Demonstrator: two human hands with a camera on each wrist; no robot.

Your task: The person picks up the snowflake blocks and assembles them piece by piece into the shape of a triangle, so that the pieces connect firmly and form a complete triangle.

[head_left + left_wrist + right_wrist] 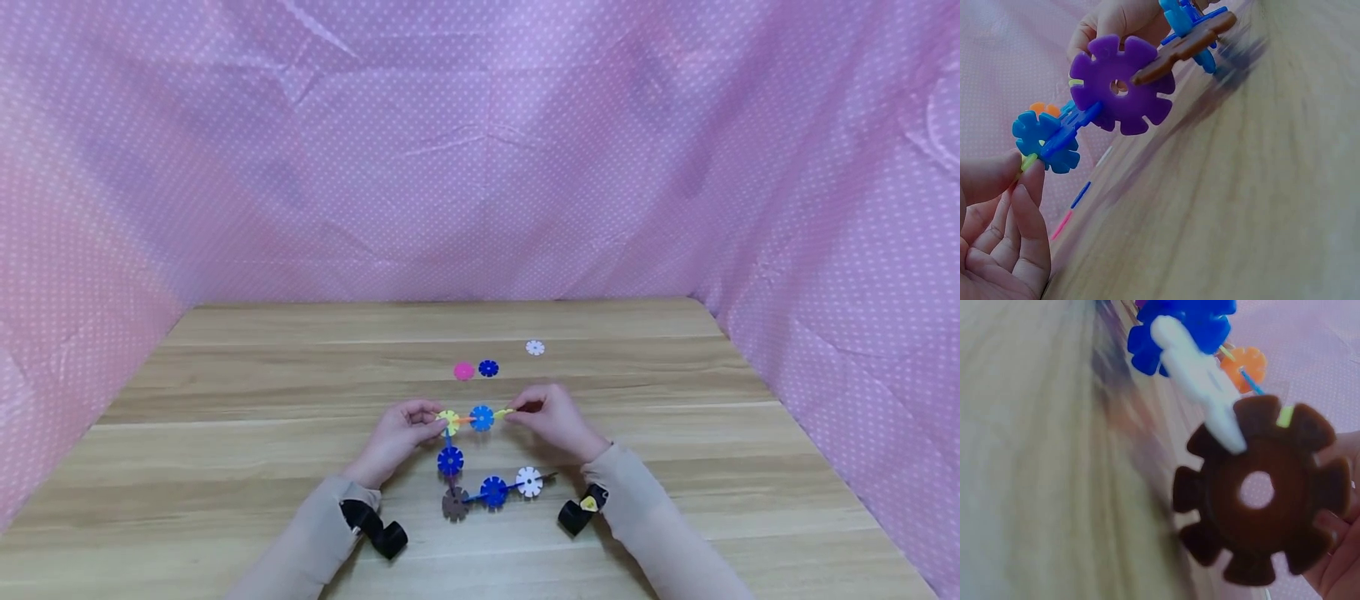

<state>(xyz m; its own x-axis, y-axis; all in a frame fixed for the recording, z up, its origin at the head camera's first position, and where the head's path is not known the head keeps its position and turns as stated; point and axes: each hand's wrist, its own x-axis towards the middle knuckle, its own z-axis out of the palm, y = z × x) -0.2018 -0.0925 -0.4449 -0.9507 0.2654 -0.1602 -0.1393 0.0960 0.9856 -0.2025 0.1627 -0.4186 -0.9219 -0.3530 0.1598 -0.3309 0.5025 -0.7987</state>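
Between my two hands spans a chain of slotted snowflake discs, bent in an open-sided C shape. My left hand pinches a yellow disc at its upper left corner. At the top row's right end, my right hand pinches a yellow-green disc joined to a light blue disc. An orange disc seen edge-on links the top row. Down the left side hangs a dark blue disc. In the left wrist view a purple disc shows; in the right wrist view, a brown disc joins a white disc.
Beyond my hands, loose pink, dark blue and white discs lie flat on the wooden table. Pink dotted cloth hangs behind and at both sides. Each wrist wears a black camera strap.
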